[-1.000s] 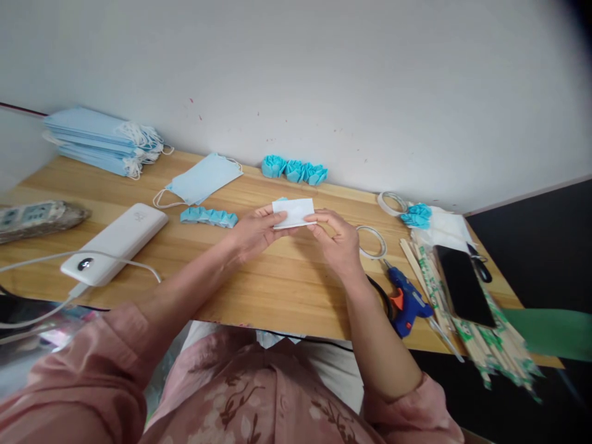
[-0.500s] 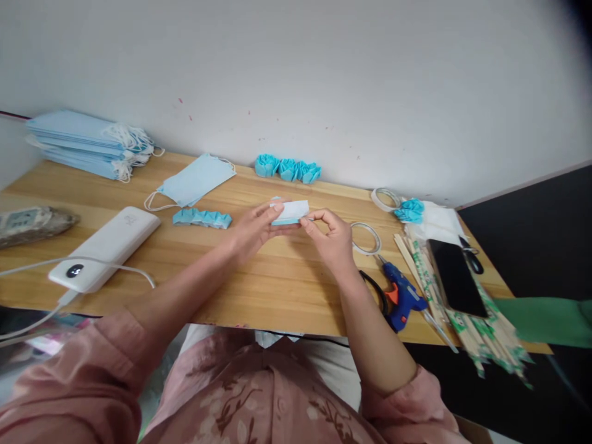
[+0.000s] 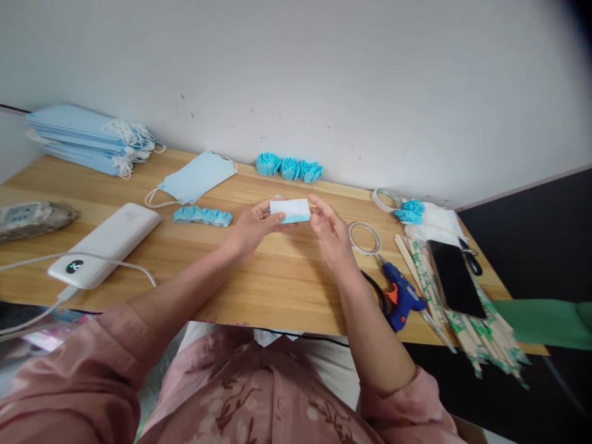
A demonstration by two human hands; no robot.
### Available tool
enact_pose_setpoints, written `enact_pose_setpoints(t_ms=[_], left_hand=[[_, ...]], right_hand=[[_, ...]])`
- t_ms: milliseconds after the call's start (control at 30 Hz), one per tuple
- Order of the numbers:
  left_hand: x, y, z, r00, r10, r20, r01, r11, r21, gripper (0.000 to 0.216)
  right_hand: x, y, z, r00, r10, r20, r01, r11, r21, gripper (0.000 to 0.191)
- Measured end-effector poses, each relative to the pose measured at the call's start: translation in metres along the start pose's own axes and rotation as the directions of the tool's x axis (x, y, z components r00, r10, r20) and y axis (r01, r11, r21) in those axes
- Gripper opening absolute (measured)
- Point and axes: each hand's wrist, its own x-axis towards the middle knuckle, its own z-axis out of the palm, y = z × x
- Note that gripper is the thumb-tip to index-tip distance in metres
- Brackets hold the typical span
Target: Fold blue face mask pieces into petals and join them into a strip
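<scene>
Between my two hands, above the middle of the table, is a small folded piece of mask fabric, white above with a light blue strip along its lower edge. My left hand grips its left end, thumb on the front. The right end is held by my right hand, thumb and fingers at the edge. To the left lies a pleated blue strip. Three blue fabric flowers sit in a row by the wall. Right of my right hand rests a roll of tape.
Stacked face masks, loose masks and a white power bank with a cable occupy the left. At right are a blue glue gun, wrapped chopsticks, a phone, another tape roll and a blue flower.
The fabric piece is turned so its white and blue front shows more fully. My right fingers have shifted from its lower right corner up along its right edge.
</scene>
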Motion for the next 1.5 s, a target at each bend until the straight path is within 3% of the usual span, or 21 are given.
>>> enact_pose_setpoints(t_ms=[133, 267, 600, 733, 933, 1100, 1267, 1500], left_hand=[[-0.001, 0.000, 0.002, 0.999, 0.048, 0.004, -0.048, 0.995, 0.088, 0.042], [0.000, -0.001, 0.002, 0.997, 0.069, 0.016, -0.071, 0.987, 0.145, 0.041], [0.004, -0.002, -0.007, 0.999, 0.036, -0.015, -0.035, 0.996, 0.086, 0.041], [0.002, 0.003, -0.004, 0.999, 0.049, -0.006, -0.049, 0.998, 0.032, 0.032], [0.000, 0.007, -0.001, 0.999, 0.043, 0.025, -0.042, 0.997, -0.068, 0.027], [0.000, 0.008, -0.001, 1.000, 0.019, 0.011, -0.018, 0.996, -0.082, 0.027], [0.002, 0.004, -0.003, 0.999, 0.016, 0.041, -0.013, 0.996, -0.086, 0.027], [0.003, 0.000, -0.006, 0.997, 0.014, 0.072, -0.007, 0.995, -0.096, 0.028]], right_hand=[[0.000, 0.009, 0.003, 0.999, 0.016, 0.037, -0.016, 1.000, 0.011, 0.063], [-0.001, 0.013, 0.004, 1.000, -0.014, 0.009, 0.014, 1.000, -0.024, 0.055], [-0.004, -0.003, 0.000, 0.994, -0.083, -0.072, 0.076, 0.993, -0.091, 0.034], [-0.002, -0.006, -0.003, 0.993, -0.113, -0.041, 0.107, 0.986, -0.125, 0.027], [-0.002, -0.003, -0.004, 0.987, -0.160, -0.017, 0.153, 0.965, -0.214, 0.033], [-0.003, -0.004, -0.005, 0.978, -0.207, 0.015, 0.204, 0.944, -0.261, 0.024], [-0.002, -0.007, -0.006, 0.982, -0.189, 0.003, 0.184, 0.950, -0.252, 0.012], [-0.002, -0.004, -0.005, 0.992, -0.112, -0.053, 0.099, 0.974, -0.206, 0.017]])
